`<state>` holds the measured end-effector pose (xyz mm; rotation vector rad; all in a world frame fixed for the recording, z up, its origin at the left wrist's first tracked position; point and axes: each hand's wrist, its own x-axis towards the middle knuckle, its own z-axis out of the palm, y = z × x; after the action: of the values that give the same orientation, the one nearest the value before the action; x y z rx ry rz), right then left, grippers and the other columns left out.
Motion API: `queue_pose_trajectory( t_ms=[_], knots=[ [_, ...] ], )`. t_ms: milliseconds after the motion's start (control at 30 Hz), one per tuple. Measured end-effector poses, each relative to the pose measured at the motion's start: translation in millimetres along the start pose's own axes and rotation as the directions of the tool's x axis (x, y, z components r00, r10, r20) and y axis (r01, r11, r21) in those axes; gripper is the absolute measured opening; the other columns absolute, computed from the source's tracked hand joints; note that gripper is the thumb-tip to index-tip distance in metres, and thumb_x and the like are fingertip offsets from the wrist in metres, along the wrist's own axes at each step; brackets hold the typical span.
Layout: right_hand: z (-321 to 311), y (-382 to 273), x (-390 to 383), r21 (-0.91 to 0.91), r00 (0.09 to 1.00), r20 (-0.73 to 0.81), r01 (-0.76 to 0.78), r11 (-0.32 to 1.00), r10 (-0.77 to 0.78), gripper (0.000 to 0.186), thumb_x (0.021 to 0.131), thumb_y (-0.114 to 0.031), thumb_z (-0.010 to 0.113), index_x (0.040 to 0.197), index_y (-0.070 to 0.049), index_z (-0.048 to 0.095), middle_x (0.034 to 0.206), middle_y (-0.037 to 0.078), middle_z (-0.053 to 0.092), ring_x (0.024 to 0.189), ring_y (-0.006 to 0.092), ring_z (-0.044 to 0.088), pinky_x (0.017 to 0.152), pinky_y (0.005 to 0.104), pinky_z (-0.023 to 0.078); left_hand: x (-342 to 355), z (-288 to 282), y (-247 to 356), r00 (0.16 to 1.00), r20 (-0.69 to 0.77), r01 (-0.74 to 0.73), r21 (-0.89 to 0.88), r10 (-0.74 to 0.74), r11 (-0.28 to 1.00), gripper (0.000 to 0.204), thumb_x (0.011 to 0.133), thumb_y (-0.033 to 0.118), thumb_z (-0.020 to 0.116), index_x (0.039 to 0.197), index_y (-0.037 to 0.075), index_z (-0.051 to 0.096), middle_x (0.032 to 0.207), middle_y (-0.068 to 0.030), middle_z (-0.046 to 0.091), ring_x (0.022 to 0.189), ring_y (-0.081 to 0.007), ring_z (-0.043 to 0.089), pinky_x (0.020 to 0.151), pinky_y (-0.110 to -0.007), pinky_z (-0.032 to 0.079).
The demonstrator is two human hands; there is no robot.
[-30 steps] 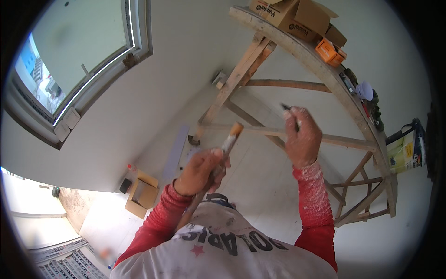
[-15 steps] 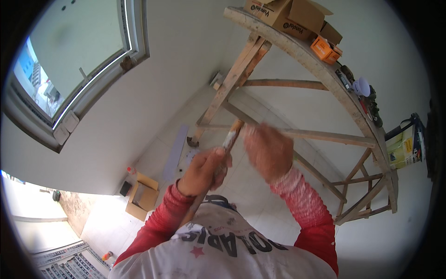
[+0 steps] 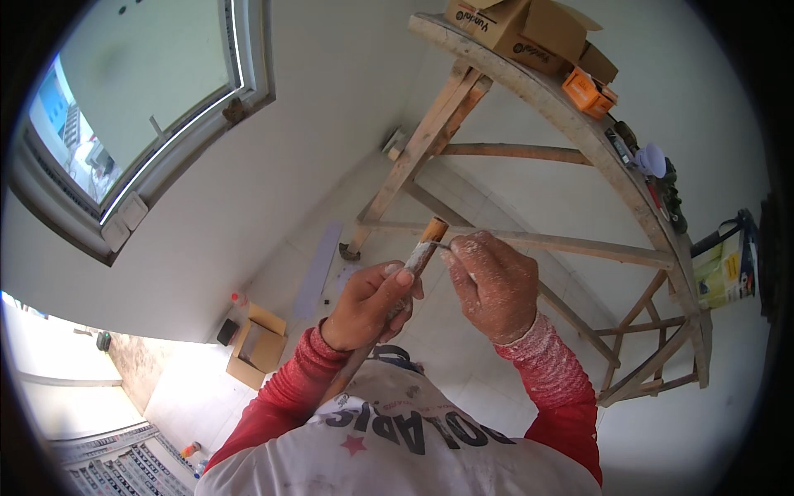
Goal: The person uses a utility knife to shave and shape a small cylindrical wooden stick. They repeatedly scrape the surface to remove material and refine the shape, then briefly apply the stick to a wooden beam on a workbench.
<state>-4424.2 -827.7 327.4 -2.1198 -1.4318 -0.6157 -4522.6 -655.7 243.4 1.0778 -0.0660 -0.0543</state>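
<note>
To the left of the right hand (image 3: 499,288), just beside its pinch: the far end of a round wooden stick (image 3: 428,246), held up in front of the chest. Long axis on a slant, from low at the left near the body to upper right, with the far end pointing away from the body. Nearer to the stick, being wrapped around it a little below this end: the left hand (image 3: 370,302), closed in a firm grip, thumb laid along the upper side. Not gripping the stick with the right hand; in its pinch only a thin dark piece (image 3: 442,245), seemingly touching the stick close to its end. Too small to tell which kind of tool.

As for the look of the stick: orange-brown and bare at the tip, then whitish and chalky in patches down toward the left hand; lower part passing by the left wrist toward the white shirt (image 3: 397,434). White dust also on the right hand and on the red sleeve (image 3: 550,364) of the same side. Ahead and to the right, well apart from both hands: a wooden desk (image 3: 546,91) with an orange carton (image 3: 589,93) on top.
</note>
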Motion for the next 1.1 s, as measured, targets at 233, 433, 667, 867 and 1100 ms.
queue_pose_trajectory(
  t_ms=[233,433,667,867,1100],
  knots=[
    [22.3,40.4,1.8,-0.568,0.981,0.064,-0.117,0.815,0.185,0.01,0.092,-0.013,0.068,0.097,-0.005,0.062,0.08,0.011,0.064,0.069,0.0268,0.067,0.058,0.0361,0.053,-3.4,0.3,-13.8,0.995,-0.098,0.021,0.037,-0.017,0.999,0.027,0.106,0.031,0.053,0.097,0.007,0.058,0.059,0.0018,0.051,0.043,-0.0043,0.043,0.04,-0.021,0.032],
    [-5.5,33.5,0.8,-0.128,0.987,-0.103,-0.139,0.982,0.127,0.011,0.09,-0.011,0.07,0.097,-0.006,0.064,0.088,0.011,0.067,0.073,0.0275,0.07,0.062,0.0358,0.056,-8.4,-6.3,-7.3,0.995,-0.094,-0.015,0.02,0.016,1.0,0.031,0.106,0.035,0.052,0.101,0.005,0.059,0.06,-0.0013,0.055,0.041,-0.0065,0.046,0.039,-0.021,0.034],
    [2.1,2.0,-5.7,-0.04,1.0,-0.011,-0.009,0.999,0.008,0.019,0.083,-0.007,0.074,0.099,-0.005,0.063,0.087,0.008,0.067,0.074,0.0257,0.069,0.06,0.0354,0.055,-3.3,-0.5,-1.9,0.995,-0.097,0.007,0.039,-0.004,0.999,0.041,0.107,0.041,0.046,0.101,0.003,0.06,0.062,-0.0046,0.056,0.038,-0.0086,0.046,0.037,-0.022,0.035],
    [8.7,1.0,-9.8,-0.153,0.999,0.038,0.034,0.988,-0.029,0.017,0.084,-0.009,0.073,0.099,-0.006,0.063,0.085,0.008,0.066,0.073,0.0257,0.067,0.06,0.037,0.055,-4.7,5.6,-2.1,0.999,-0.026,-0.041,0.039,0.042,0.998,0.043,0.107,0.041,0.045,0.098,0.002,0.059,0.059,-0.0036,0.053,0.038,-0.0085,0.045,0.037,-0.022,0.035],
    [-10.2,86.0,3.6,-0.362,0.961,-0.226,-0.234,0.902,0.159,0.009,0.095,-0.017,0.066,0.095,-0.008,0.063,0.085,0.01,0.066,0.072,0.0261,0.067,0.059,0.0373,0.054,-9.0,4.9,-4.5,0.997,-0.059,0.051,0.039,-0.049,0.998,0.046,0.108,0.042,0.041,0.096,0.0,0.058,0.055,-0.004,0.051,0.036,-0.0089,0.045,0.036,-0.022,0.035]
  ],
)
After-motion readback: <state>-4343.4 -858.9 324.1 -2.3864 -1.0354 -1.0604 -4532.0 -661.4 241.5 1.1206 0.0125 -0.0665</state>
